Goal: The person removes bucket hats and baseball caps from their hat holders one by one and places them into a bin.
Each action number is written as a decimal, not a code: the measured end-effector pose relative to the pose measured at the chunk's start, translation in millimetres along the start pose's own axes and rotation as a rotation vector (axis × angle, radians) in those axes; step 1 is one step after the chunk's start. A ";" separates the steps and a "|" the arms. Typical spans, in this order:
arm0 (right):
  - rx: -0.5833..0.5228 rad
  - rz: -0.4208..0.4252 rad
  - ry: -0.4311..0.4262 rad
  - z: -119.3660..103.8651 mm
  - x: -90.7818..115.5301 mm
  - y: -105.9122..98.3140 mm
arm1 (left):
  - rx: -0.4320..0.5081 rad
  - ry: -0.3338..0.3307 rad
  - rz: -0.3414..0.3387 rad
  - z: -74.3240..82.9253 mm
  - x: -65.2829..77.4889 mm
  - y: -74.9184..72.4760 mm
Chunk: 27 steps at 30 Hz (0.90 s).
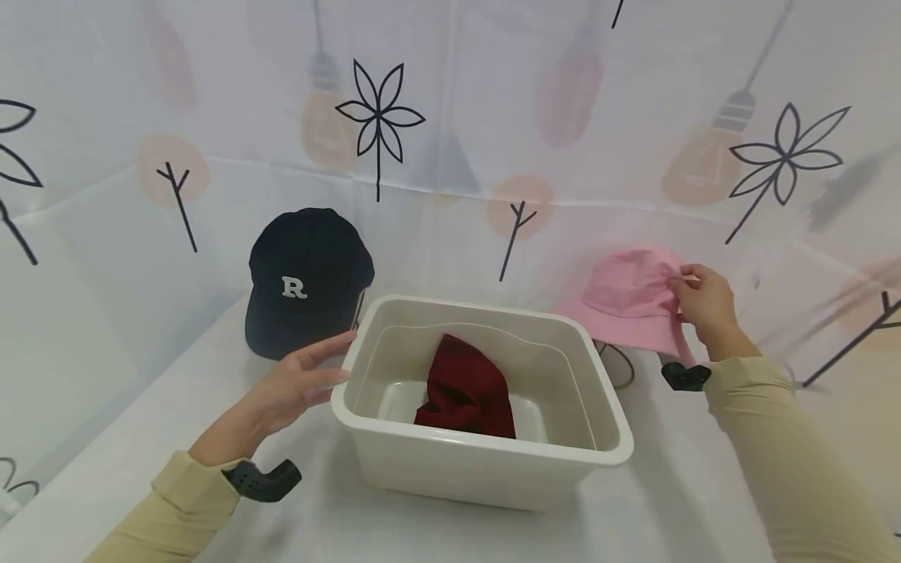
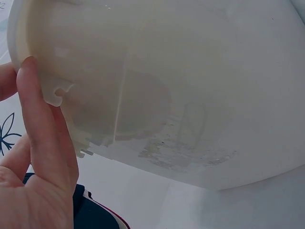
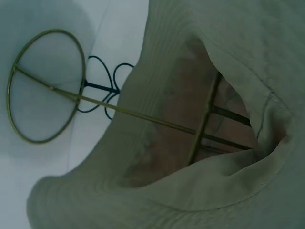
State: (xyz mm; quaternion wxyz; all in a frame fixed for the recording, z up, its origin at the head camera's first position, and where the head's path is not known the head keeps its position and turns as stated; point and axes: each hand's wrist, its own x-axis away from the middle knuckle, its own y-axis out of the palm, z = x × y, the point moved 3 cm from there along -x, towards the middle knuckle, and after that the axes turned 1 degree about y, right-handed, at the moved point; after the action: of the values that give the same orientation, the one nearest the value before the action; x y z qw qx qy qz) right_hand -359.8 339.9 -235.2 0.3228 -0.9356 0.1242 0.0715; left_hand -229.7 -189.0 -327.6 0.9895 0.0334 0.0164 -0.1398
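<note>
My right hand [image 1: 706, 307] pinches the crown of a pink bucket hat [image 1: 629, 291] at the right. In the right wrist view the hat's brim [image 3: 157, 57] looks greyish, and a gold wire hat stand [image 3: 138, 117] runs up inside it. My left hand [image 1: 303, 381] lies along the left side of a cream plastic tub [image 1: 464, 461]. The left wrist view shows its straight fingers [image 2: 40, 124] touching the tub just below the rim. Inside the tub lies a crumpled dark red cloth item [image 1: 468, 391].
A navy cap [image 1: 310, 281] with a white letter R stands behind the left hand, at the back left. The white table [image 1: 296, 524] meets a printed curtain [image 1: 450, 94] at the back. A cable [image 1: 17, 477] shows at the far left edge.
</note>
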 end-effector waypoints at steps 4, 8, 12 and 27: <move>-0.060 0.018 0.004 -1.2 -2.1 -8.3 | -0.005 -0.002 -0.004 2.1 1.9 1.1; -0.133 0.037 0.003 -4.3 -5.4 -18.4 | -0.011 0.007 -0.012 3.3 3.7 1.3; -0.190 0.050 0.009 -8.4 -7.6 -27.5 | -0.012 0.009 -0.009 2.0 2.5 0.8; -0.191 0.160 0.003 -27.0 -23.7 -38.5 | -0.024 -0.020 0.040 -1.7 0.2 -0.5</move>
State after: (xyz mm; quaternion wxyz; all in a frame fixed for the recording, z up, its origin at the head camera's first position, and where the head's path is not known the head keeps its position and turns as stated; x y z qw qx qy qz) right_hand -370.4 356.8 -186.5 0.2255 -0.9492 0.1914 0.1072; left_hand -229.7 -189.4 -329.3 0.9925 0.0207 0.0074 -0.1204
